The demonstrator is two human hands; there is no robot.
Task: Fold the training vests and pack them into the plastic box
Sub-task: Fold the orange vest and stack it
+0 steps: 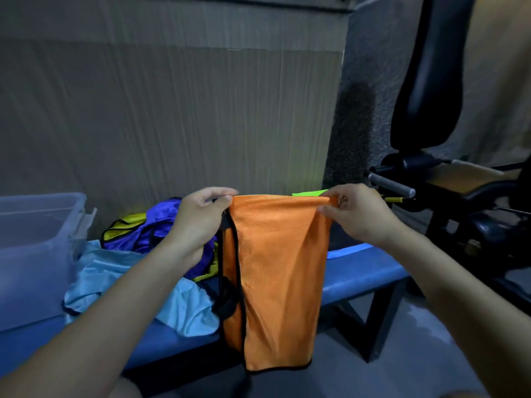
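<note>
An orange mesh training vest with black trim hangs in the air, folded lengthwise, in front of a blue bench. My left hand pinches its top left corner and my right hand pinches its top right corner. On the bench behind lies a heap of vests: a purple one, a yellow one and a light blue one. A clear plastic box stands at the bench's left end; its inside is hard to make out.
A bright green vest edge shows behind the orange vest. Black gym equipment with a padded seat and a grey handle stands at the right. A corrugated wall runs behind the bench. Grey floor lies below at the right.
</note>
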